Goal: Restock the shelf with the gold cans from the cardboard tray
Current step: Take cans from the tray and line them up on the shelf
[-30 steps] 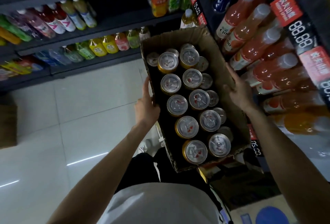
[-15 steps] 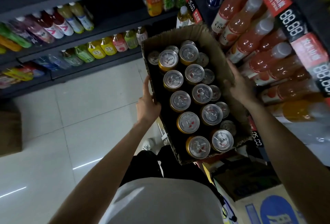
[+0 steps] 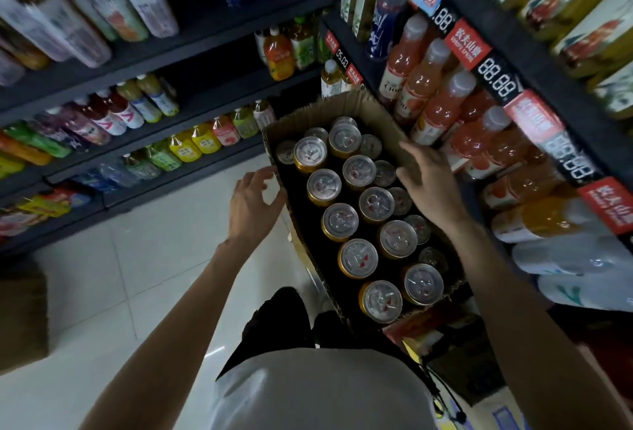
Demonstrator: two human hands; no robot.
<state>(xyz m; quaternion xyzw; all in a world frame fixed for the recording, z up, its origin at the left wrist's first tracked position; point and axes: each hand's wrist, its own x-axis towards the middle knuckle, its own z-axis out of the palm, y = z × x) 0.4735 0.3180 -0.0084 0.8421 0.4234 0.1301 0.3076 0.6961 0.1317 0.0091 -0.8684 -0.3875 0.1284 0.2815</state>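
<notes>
Item: cardboard tray (image 3: 368,106), open-topped, resting tilted against the front edge of the shelving unit (image 3: 534,63) that stands on its right. What carries its underside is hidden from me.

Contents: gold cans (image 3: 358,257), upright, silver tops showing, in two full rows running the length of the tray, with a third, lower row half-shadowed along the tray's right wall. None has left the tray yet, so I judge the restock barely begun.

My left hand (image 3: 251,205): at the tray's left wall, fingers loosely spread and holding nothing. Whether the fingertips touch the cardboard I cannot tell.

My right hand (image 3: 430,178): over the tray's right wall, fingers straight and relaxed, gripping nothing, above the shadowed row.

Surroundings: orange drink bottles (image 3: 423,85) stand just right of the tray on the shelving; mixed bottles line the shelves beyond the tray's far end; pale tiled floor (image 3: 102,286) lies left of the tray.

Hazards, my judgement: with neither hand gripping, the tilted tray may slide off its perch and spill. Lifting cans from one end would shift the load and tip it. A careless elbow could topple the bottles right of the tray.
</notes>
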